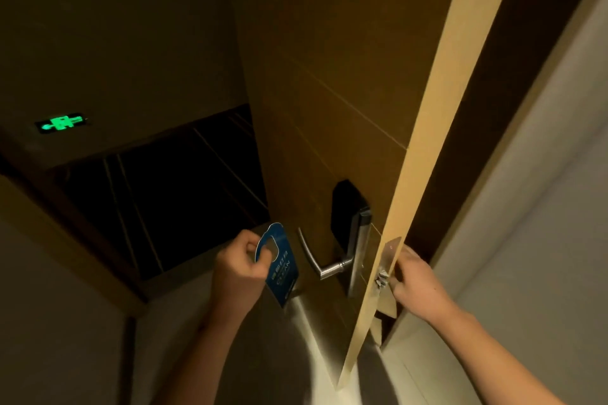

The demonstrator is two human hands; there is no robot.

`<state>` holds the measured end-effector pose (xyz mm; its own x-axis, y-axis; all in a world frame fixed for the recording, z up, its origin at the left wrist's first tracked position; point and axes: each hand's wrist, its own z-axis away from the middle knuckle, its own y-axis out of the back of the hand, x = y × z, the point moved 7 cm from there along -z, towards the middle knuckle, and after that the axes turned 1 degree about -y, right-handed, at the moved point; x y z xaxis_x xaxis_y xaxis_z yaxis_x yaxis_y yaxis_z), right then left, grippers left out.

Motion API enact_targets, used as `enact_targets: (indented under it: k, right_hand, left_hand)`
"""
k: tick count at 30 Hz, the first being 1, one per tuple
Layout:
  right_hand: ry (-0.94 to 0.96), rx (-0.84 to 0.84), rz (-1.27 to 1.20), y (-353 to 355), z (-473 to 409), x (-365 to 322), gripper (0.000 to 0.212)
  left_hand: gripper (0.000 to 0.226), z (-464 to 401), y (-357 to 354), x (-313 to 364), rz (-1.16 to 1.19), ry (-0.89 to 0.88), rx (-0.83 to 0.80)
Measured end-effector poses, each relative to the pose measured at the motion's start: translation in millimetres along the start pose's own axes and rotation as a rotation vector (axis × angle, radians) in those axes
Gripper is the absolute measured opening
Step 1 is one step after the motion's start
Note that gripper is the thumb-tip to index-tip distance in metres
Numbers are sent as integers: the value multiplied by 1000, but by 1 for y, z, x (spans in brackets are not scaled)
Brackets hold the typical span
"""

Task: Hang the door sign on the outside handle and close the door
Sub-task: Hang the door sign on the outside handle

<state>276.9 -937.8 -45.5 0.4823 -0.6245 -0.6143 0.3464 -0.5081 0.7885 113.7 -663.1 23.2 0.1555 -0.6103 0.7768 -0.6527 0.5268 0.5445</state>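
Observation:
A wooden door (329,76) stands open, its edge (437,108) facing me. On its outer face a silver lever handle (316,260) juts out from a black lock plate (348,217). My left hand (237,266) grips a blue door sign (279,266) by its hooked top, just left of the handle's tip and not touching it. My right hand (414,283) holds the door's edge at the latch (383,279), fingers wrapped round to the hidden inner side.
A dark corridor lies beyond the door on the left, with a green lit exit sign (62,123) low on its wall. The door frame (539,141) and a pale wall rise on the right.

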Motion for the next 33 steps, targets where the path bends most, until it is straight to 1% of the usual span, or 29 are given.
enact_targets:
  k: [2,4,6,8,10,11,13,15,17,20,21,22,25,26,30,33]
  right_hand:
    - [-78,-7,-105,10,12,9,70]
    - [-111,-46,-262,12,19,4,70]
    - [-152,-50,-381,11,18,-4,80]
    - [-244,66,-433,18,17,-3,89]
    - [-331,254,-421,24,22,0,88]
    - [-342,342,-399,28,25,0,84]
    - [-385,491,-382,32,30,-1,73]
    - [-431,549,-390,34,29,4,68]
    - [-450,551,-361,38,26,10,62]
    - [-446,548,-308,44,20,12,42]
    - [-455,556,-295,45,19,13,39]
    - [-469,559,-288,45,19,15,39]
    - [-487,548,-296,43,19,18,54]
    - [-490,540,-299,41,19,18,57]
    - [-525,533,-312,35,18,15,57]
    - [-544,533,-316,34,19,14,58]
  left_hand:
    - [16,-4,-17,2,21,-22,-59]
    - [18,-8,-29,3,44,-65,-104]
    - [19,-16,-34,7,55,-131,-130]
    - [19,-30,-43,10,59,-162,-147]
    - [17,-43,-54,5,74,-111,-187]
    - [16,-47,-58,3,70,-82,-192]
    - [12,-60,-65,-3,19,-85,-206]
    - [13,-69,-71,-3,-25,-131,-211]
    - [16,-76,-78,-1,-14,-176,-224]
    - [12,-85,-84,7,62,-296,-248]
    - [12,-89,-86,10,79,-328,-254]
    - [12,-92,-90,9,82,-328,-263]
    - [10,-103,-105,2,42,-182,-339]
    - [9,-105,-109,2,33,-163,-369]
    - [8,-108,-116,8,62,-188,-432]
    - [8,-109,-124,4,48,-166,-478]
